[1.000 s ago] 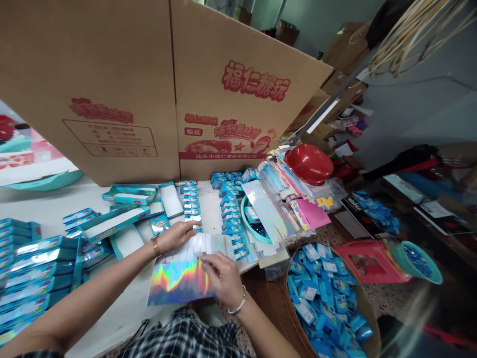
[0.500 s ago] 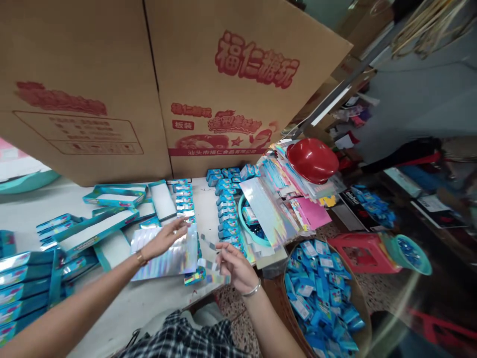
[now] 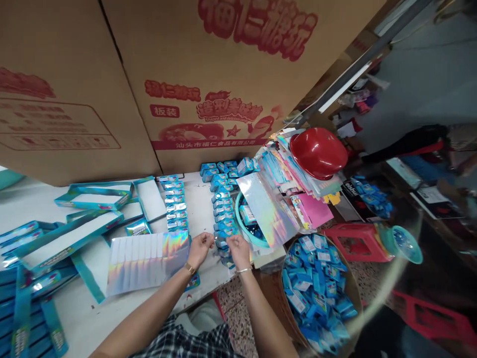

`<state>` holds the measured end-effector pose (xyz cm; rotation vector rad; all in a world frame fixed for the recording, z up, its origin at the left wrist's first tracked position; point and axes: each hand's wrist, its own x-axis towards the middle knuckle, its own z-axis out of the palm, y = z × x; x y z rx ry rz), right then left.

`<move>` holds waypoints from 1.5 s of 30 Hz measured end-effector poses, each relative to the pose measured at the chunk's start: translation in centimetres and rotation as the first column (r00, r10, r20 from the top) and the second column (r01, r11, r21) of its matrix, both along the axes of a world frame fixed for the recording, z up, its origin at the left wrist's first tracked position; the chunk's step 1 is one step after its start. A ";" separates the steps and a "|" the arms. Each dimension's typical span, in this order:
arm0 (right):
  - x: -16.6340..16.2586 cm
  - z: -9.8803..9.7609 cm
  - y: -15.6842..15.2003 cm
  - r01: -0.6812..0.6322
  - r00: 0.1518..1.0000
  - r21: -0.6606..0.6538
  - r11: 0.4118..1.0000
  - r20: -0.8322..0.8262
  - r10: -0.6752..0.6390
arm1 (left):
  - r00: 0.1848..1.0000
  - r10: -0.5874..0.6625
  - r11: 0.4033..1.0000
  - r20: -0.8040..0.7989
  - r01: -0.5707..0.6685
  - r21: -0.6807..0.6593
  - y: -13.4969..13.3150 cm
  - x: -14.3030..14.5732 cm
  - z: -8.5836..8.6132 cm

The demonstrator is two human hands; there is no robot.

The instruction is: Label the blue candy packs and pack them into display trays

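My left hand (image 3: 200, 248) is closed in a pinch at the near end of a row of small blue boxes (image 3: 224, 216). My right hand (image 3: 239, 251) is pinched just across from it, fingertips close to the left ones. A small silvery sticker seems to be at the right fingertips; what the left fingers hold is too small to make out. Beside my left wrist lies a shiny holographic sticker sheet (image 3: 139, 261), with pale strips on its left part. Farther back stands a second row of blue boxes (image 3: 176, 204).
Open blue trays (image 3: 70, 238) crowd the table's left. At right are a teal basin (image 3: 238, 219), another holographic sheet (image 3: 266, 209), and a red bowl (image 3: 318, 151) on stacked papers. A carton (image 3: 359, 298) full of blue boxes stands below the table edge. A large cardboard box (image 3: 137, 54) rises behind.
My left hand has moved right, off the sticker sheet, and closed beside my right hand. The silvery strips at my right hand no longer dangle in sight. The view has shifted.
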<state>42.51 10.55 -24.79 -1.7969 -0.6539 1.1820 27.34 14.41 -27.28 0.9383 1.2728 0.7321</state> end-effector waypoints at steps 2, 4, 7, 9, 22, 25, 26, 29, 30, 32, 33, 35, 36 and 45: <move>0.9 -0.3 0.5 0.000 1.000 -0.006 1.000 0.001 0.000 | 1.000 0.023 1.000 0.018 -0.023 0.004 0.4 0.8 -0.3; 1.8 0.0 0.6 -0.041 0.997 -0.018 0.999 -0.070 0.040 | 0.999 0.025 1.000 0.041 -0.025 -0.001 0.8 1.0 -0.1; 2.5 0.9 0.1 -0.186 0.961 -0.033 0.982 -0.212 0.175 | 0.998 0.019 1.000 0.064 -0.019 -0.009 1.2 0.7 0.5; 2.4 1.3 0.0 -0.255 0.934 -0.036 0.966 -0.269 0.236 | 0.998 0.018 1.000 0.063 -0.018 0.002 1.3 0.4 0.8; -0.1 -1.1 2.1 -0.114 0.985 -0.049 0.992 0.125 0.120 | 0.985 -0.059 0.992 -0.160 0.077 0.104 1.7 1.0 -1.5; 0.3 -2.2 2.9 -0.127 0.933 -0.103 0.987 0.324 0.154 | 0.941 -0.035 0.984 -0.336 0.091 0.153 2.5 1.6 -2.7; 0.4 -2.5 3.3 -0.126 0.911 -0.122 0.985 0.379 0.163 | 0.926 -0.029 0.982 -0.377 0.097 0.162 2.8 1.8 -3.1; 0.9 -3.1 4.4 -0.125 0.872 -0.166 0.978 0.452 0.188 | 0.908 -0.030 0.981 -0.419 0.106 0.161 3.4 2.6 -4.1; 1.0 -3.2 4.7 -0.126 0.859 -0.179 0.976 0.472 0.198 | 0.907 -0.027 0.982 -0.421 0.104 0.159 3.5 2.9 -4.3; 1.3 -3.3 5.3 -0.127 0.830 -0.210 0.969 0.512 0.220 | 0.904 -0.016 0.983 -0.426 0.092 0.158 3.7 3.2 -4.6; 1.4 -3.3 5.5 -0.127 0.815 -0.227 0.966 0.530 0.232 | 0.903 -0.012 0.984 -0.430 0.088 0.156 3.7 3.4 -4.6; 1.4 -3.4 5.8 -0.127 0.786 -0.260 0.957 0.562 0.257 | 0.900 -0.004 0.986 -0.436 0.077 0.151 3.8 3.5 -4.5; 1.4 -3.5 5.9 -0.127 0.772 -0.275 0.953 0.576 0.269 | 0.899 0.000 0.986 -0.437 0.072 0.147 3.8 3.5 -4.5; 0.7 -5.0 6.0 -0.107 0.674 -0.343 0.933 0.665 0.322 | 0.947 0.103 0.995 -0.304 -0.093 0.047 3.6 4.3 -6.5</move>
